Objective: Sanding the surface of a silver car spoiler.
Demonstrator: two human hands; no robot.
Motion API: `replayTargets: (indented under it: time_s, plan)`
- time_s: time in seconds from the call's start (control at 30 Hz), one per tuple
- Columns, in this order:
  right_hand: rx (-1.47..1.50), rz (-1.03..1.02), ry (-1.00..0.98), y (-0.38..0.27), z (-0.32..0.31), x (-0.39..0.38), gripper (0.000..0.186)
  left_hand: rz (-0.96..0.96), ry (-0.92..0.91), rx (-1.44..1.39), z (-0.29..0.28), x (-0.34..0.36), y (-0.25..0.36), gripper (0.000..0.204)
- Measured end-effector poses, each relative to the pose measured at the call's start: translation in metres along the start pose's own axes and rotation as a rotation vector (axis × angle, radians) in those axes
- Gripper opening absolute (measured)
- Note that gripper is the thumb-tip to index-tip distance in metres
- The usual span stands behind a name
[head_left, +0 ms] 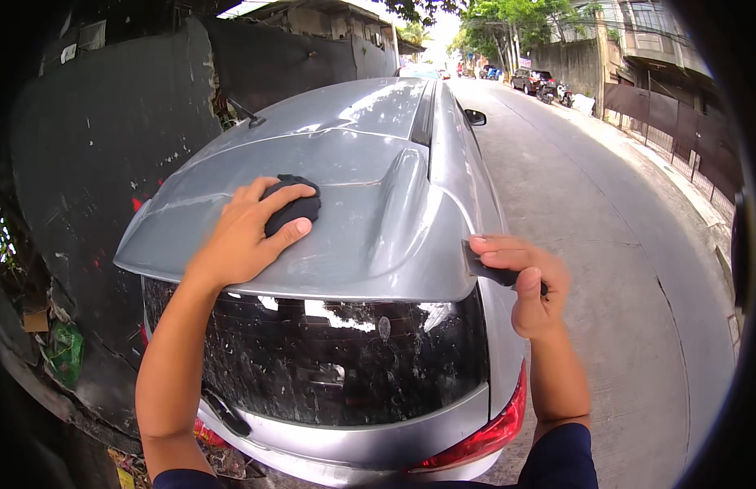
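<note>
The left hand presses a black sponge on the silver car's spoiler, its long axis crosswise, fingers curled over it. The right hand grips the spoiler's corner.

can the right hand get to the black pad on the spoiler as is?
Probably not right away: the right hand is closed on a dark tool at the spoiler's right corner, and the left hand already covers the black pad. Path between looks bare.

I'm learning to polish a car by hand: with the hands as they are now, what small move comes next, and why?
Probably slide the left hand and its dark pad sideways across the spoiler toward the right hand. The pad sits on the spoiler's left half, while the right hand grips the spoiler's right corner, seemingly bracing.
</note>
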State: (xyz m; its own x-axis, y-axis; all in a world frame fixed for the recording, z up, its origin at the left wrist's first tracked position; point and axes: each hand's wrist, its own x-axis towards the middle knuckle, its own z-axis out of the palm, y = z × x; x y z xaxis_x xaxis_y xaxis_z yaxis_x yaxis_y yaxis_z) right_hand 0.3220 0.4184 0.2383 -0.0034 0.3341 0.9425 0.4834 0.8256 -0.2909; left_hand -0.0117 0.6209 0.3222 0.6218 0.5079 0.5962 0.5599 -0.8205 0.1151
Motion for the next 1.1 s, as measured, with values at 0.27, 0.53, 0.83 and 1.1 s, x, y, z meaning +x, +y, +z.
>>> replayTargets:
  time_s: [0.27,0.53,0.83,1.1]
  plan:
    - [-0.058,0.133,0.238,-0.009,-0.001,-0.097,0.058,0.103,0.106,0.044,0.064,0.125,0.068,0.053]
    - [0.200,0.449,0.473,-0.003,0.018,-0.106,0.063,0.579,-0.065,0.350,0.102,0.126,0.153,0.036]
    - [0.179,0.499,0.584,-0.054,-0.022,-0.181,0.060,0.207,0.059,-0.103,0.050,0.026,0.125,0.037]
    - [0.259,0.632,0.701,-0.077,-0.008,-0.220,0.063,0.130,-0.147,0.011,0.090,0.225,0.067,0.055]
